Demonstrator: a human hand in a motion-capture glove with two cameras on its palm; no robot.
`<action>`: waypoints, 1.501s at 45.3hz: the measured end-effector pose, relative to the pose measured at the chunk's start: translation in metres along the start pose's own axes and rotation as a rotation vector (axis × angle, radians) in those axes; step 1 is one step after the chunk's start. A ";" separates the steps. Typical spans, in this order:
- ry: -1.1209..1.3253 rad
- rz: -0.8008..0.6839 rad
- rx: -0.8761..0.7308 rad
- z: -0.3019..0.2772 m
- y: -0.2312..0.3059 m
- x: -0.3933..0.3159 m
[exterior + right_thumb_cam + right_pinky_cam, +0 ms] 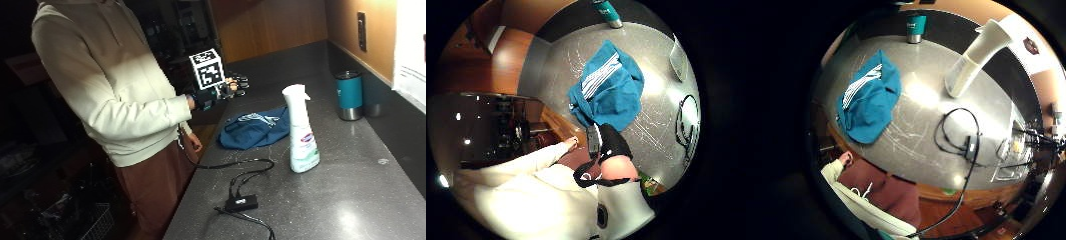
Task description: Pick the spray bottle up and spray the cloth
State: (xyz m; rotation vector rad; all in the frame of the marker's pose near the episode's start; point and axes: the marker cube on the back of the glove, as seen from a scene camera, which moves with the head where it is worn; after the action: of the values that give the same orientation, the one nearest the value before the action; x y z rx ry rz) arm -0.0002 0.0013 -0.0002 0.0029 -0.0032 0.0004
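Outside view, from left to right: a person in a cream hooded sweatshirt (113, 95) and dark red trousers stands at the edge of a dark speckled countertop (346, 200). The gloved right hand (223, 91) is raised in the air above the counter's near edge, well apart from every object; its fingers look loosely curled and grasp nothing. The bare left hand (194, 142) hangs by the counter edge. A crumpled teal cloth (255, 129) with white stripes lies on the counter below and beyond the gloved hand. A black cable (239, 167) loops across the surface to a small black box (241, 202) nearer the camera. The spray bottle (299, 130) stands upright just right of the cloth, untouched: white trigger head, translucent whitish body, and a label with a red and blue emblem whose wording is too small to read. Further right, near the back wall, stands a teal tumbler (349, 95) with a steel base and dark lid; any printing on it is illegible. A white sheet (409, 50) hangs on the wooden wall.
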 end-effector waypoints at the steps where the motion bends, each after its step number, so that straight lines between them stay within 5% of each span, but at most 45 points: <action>1: -0.001 0.000 0.002 0.000 0.000 0.000; 44: -0.395 0.256 0.437 -0.038 0.015 0.122; 68: -0.658 0.425 0.521 -0.016 -0.004 0.172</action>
State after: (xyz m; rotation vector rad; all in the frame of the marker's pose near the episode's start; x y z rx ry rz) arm 0.1722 -0.0021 -0.0159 0.5237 -0.6620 0.4253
